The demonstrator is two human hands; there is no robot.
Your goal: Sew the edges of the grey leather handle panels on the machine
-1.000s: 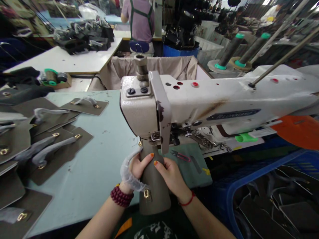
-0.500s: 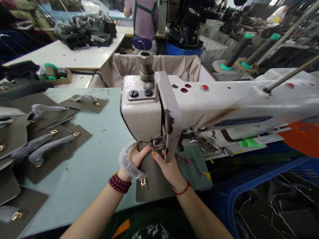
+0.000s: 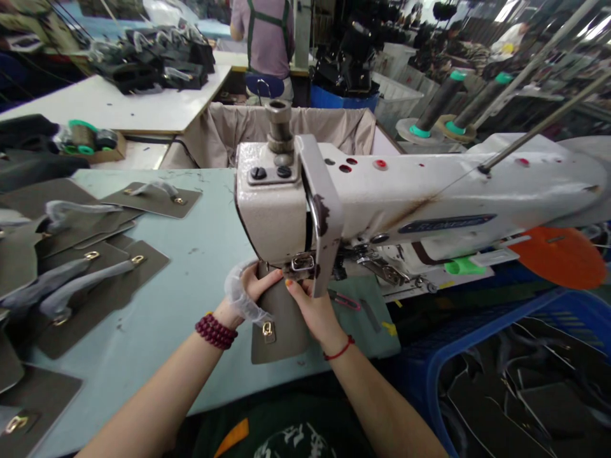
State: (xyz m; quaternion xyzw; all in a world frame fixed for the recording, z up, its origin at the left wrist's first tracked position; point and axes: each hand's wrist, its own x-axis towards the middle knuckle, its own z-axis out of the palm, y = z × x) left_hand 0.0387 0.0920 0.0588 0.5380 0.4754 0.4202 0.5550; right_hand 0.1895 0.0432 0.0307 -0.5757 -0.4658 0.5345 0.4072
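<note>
A grey-brown bag panel point(image 3: 282, 324) lies under the head of a white sewing machine point(image 3: 272, 210). Its plastic-wrapped handle point(image 3: 235, 289) loops around my left hand point(image 3: 252, 283), and a gold buckle point(image 3: 267, 330) fixes the handle's near end. My left hand grips the panel from the left, thumb stretched along it close to the presser area. On the right edge, my right hand point(image 3: 315, 312) holds the panel with the thumb on top, its other fingers mostly hidden behind the machine's guard. Needle and stitch line cannot be made out.
More panels with wrapped handles point(image 3: 109, 273) overlap on the left of the table. Pink-handled thread snips point(image 3: 344, 300) lie right of the machine head. A blue basket point(image 3: 432, 381) of panels stands at the lower right. Thread spools point(image 3: 436, 105) rise behind; a person point(image 3: 270, 38) is further back.
The bag panel has slid slightly further forward under the machine head, with both hands moving along with it. The whole view has shifted a little.
</note>
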